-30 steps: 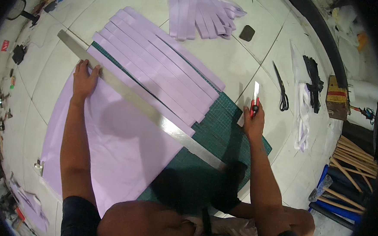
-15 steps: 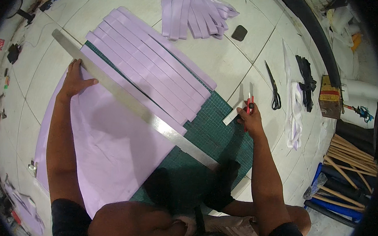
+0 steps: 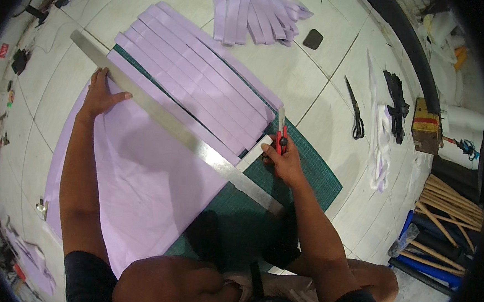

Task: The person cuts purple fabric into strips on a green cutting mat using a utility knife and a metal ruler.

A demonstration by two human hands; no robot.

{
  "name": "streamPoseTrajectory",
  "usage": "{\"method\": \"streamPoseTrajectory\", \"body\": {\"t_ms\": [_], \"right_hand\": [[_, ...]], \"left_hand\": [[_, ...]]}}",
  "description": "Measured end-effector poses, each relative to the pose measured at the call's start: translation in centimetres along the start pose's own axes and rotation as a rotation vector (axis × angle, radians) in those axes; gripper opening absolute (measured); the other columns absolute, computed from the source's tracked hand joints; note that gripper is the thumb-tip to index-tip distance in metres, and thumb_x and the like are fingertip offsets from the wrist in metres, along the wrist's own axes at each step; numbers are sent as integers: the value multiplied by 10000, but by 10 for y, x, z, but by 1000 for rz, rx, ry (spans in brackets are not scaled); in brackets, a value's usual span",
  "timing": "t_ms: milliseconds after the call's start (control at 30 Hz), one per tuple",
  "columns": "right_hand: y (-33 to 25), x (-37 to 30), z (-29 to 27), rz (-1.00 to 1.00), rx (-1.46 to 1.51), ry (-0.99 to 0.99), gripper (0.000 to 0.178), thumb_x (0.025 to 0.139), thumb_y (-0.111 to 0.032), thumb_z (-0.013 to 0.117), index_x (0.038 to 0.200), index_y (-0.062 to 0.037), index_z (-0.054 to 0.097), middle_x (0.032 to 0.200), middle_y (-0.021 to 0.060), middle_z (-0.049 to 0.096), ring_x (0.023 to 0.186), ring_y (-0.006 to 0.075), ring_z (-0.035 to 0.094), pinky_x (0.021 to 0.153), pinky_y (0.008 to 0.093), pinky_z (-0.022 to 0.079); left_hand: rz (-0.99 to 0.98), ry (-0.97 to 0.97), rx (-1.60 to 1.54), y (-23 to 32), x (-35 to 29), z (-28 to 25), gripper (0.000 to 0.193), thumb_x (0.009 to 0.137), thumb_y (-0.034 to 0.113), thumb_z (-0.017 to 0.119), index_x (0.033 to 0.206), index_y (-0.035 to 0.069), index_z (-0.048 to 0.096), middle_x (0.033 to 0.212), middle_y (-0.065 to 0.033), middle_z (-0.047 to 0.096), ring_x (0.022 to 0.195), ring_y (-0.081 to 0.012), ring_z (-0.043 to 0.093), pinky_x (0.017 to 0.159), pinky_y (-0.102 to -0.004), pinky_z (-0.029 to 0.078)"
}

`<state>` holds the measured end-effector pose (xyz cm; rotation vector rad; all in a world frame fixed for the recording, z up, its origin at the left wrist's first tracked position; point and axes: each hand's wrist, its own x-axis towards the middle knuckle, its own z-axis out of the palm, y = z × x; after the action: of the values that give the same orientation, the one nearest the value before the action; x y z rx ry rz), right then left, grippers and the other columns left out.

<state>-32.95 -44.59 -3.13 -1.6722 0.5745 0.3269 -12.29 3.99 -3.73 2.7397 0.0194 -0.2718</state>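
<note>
A long metal ruler (image 3: 166,121) lies slantwise across a lilac fabric sheet (image 3: 140,183). My left hand (image 3: 98,96) rests flat at the ruler's far left part, fingers and thumb spread over ruler and fabric. In my right hand (image 3: 286,163) are a red cutter (image 3: 280,143), its blade pointing away from me, and a short white bar (image 3: 254,154). The bar's near end reaches the ruler's edge, beside the end of the fabric. Beyond the ruler lie several parallel cut lilac strips (image 3: 196,76) on a green cutting mat (image 3: 321,175).
A heap of lilac strips (image 3: 247,13) and a dark flat piece (image 3: 313,39) lie on the tiled floor at the far side. To the right are black scissors (image 3: 356,113), a black bundle (image 3: 395,105), a wooden box (image 3: 425,137) and wooden sticks (image 3: 449,199).
My right hand has moved left with the cutter and white bar, bringing the bar from over the mat to the ruler. My left hand stays on the ruler. The whole view has shifted slightly.
</note>
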Motion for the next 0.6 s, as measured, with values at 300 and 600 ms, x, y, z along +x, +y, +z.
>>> {"method": "streamPoseTrajectory", "body": {"t_ms": [300, 600], "right_hand": [[5, 3, 5, -7, -34, 23, 540, 837, -226, 818, 1233, 24, 550, 831, 26, 604, 691, 115, 590, 616, 273, 506], [9, 7, 1, -16, 0, -11, 572, 823, -202, 830, 1262, 20, 538, 874, 35, 630, 700, 115, 594, 624, 272, 512]], "left_hand": [[37, 58, -27, -16, 2, 6, 1216, 564, 454, 921, 1463, -99, 316, 1539, -292, 279, 1446, -401, 272, 1192, -445, 253], [31, 55, -38, -9, 0, 4, 1230, 565, 452, 919, 1467, -106, 298, 1541, -283, 278, 1445, -402, 268, 1189, -452, 254]]}}
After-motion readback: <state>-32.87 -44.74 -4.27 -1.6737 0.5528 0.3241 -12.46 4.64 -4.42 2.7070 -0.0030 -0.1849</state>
